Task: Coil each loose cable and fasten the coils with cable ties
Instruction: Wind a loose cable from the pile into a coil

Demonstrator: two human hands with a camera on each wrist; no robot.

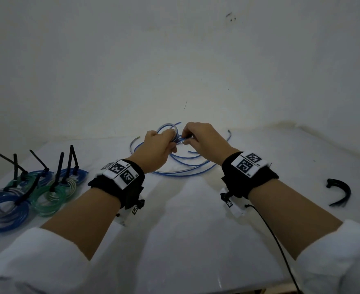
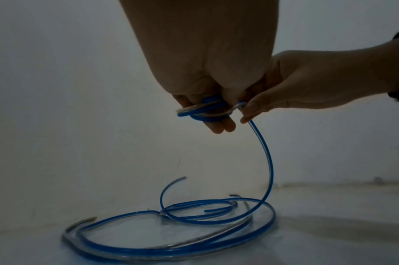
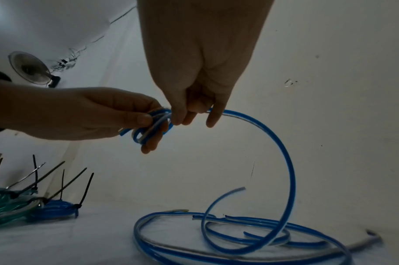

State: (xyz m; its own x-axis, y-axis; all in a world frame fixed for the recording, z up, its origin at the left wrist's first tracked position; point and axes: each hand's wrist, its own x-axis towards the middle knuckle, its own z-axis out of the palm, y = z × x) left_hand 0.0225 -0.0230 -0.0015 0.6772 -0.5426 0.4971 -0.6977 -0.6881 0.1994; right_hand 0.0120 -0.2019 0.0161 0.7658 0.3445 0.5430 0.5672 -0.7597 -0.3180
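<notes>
A blue and clear cable (image 1: 185, 166) lies in loose loops on the white table (image 1: 185, 230), and one strand (image 2: 267, 161) rises in an arc to my hands. My left hand (image 1: 156, 149) grips a small coil (image 2: 205, 110) of the cable wound round its fingers (image 3: 153, 141). My right hand (image 1: 204, 141) pinches the strand (image 3: 273, 136) right beside that coil. Both hands are held above the table near its far edge. A loose black cable tie (image 1: 339, 193) lies curved on the table at the right.
Several finished blue and green coils (image 1: 26, 194), each bound with black ties (image 3: 84, 193) that stick up, sit at the left of the table. A white wall (image 1: 175, 60) stands close behind. A black cord (image 1: 281, 247) runs from my right wrist.
</notes>
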